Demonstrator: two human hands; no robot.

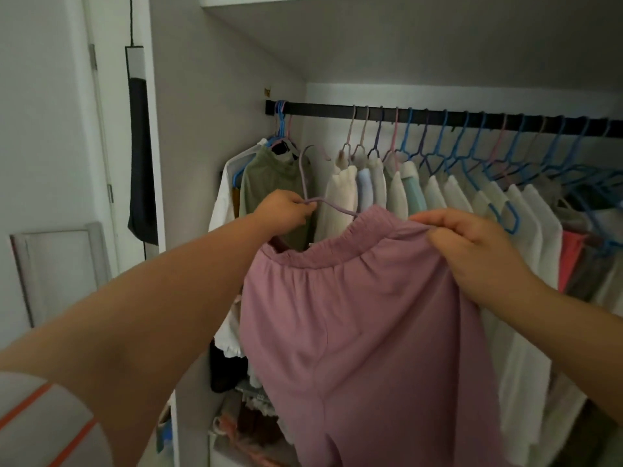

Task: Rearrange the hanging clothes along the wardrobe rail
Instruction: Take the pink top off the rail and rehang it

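Observation:
A mauve pink garment (pixel 357 325) with an elastic waistband hangs in front of me, off the rail. My left hand (pixel 286 212) grips the neck of its lilac hanger (pixel 305 176), whose hook is below the rail and free of it. My right hand (pixel 472 244) pinches the waistband at its right side. The black wardrobe rail (pixel 323 109) runs across above, with a bare gap between the left group and the long right row. An olive green top (pixel 269 187) hangs at the left; several pale garments (pixel 435 193) on blue and pink hangers fill the right.
The white wardrobe side wall (pixel 215 112) stands at the left, with a shelf (pixel 256 0) above the rail. A dark strip (pixel 140 156) hangs on the outside panel. Folded clothes and clutter (pixel 242 416) lie on the wardrobe floor. A red garment (pixel 569 257) hangs far right.

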